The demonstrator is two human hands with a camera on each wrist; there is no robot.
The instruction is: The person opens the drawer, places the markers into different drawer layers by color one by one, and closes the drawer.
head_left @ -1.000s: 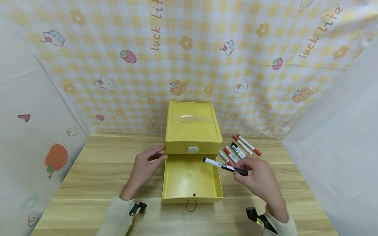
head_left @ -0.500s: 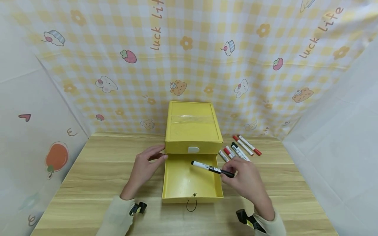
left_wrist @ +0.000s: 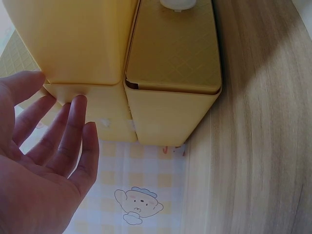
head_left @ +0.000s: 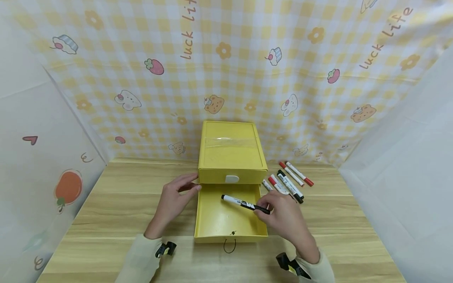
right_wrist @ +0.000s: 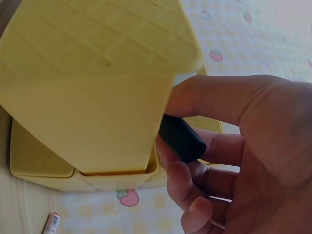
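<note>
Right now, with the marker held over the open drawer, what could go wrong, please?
The right hand holds the black-and-white marker near one end, so it could tilt, or slip and roll inside the drawer. The left hand is close to where the drawer enters the cabinet; if the drawer slid in, a finger might get pinched. The right hand is also close to the drawer's right wall and might knock it.

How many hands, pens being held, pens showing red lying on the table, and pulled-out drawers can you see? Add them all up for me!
Hands: 2, the left hand and the right hand
Held pens: 1, the black-and-white pen
Lying pens showing red: 3, all red-and-white pens
Pulled-out drawers: 1, the yellow drawer
Total: 7
</note>
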